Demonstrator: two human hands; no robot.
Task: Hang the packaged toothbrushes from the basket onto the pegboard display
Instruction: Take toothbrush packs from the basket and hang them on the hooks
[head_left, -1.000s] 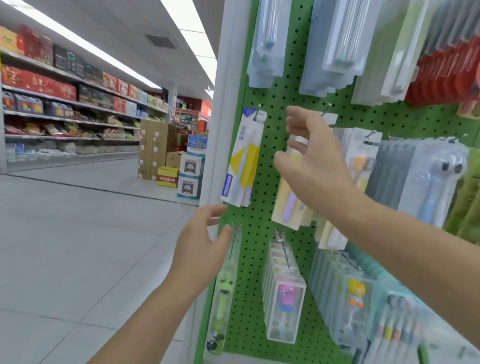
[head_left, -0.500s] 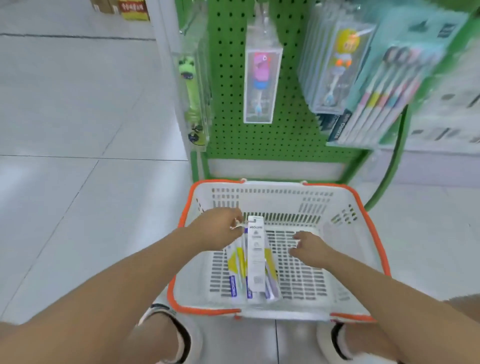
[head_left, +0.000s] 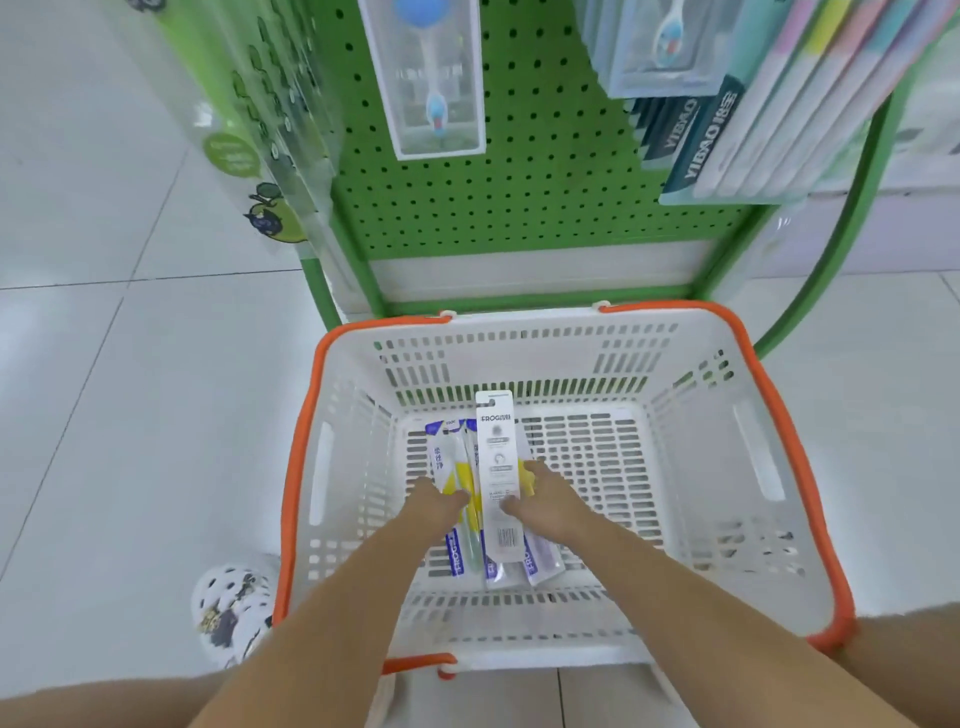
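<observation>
- The packaged toothbrushes (head_left: 483, 499) are lying flat on the floor of the white slotted basket (head_left: 748, 467), below the green pegboard (head_left: 540, 197).
- The left hand (head_left: 439, 501) is laid on the yellow pack; whether it is gripped cannot be told.
- The grey pack (head_left: 497, 467) is touched at its edge by the right hand (head_left: 545, 501); a grasp cannot be confirmed.
- The packs are judged light, thin, stiff-carded and slick; a pinch near the top hang-hole is advised.

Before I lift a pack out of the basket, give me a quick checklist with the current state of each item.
1. Packs left in the basket: ok, several lie on its floor.
2. Top pack free to lift: ok, the white one lies over the others with nothing on it.
3. Right hand on the pack: ok, touching its right edge; firm hold cannot tell.
4. Left hand hold: cannot tell, it rests on the yellow pack.
5. Hang hole at the pack's top: ok, faces the pegboard.
6. Free peg: cannot tell, no empty hook is in view.
</observation>
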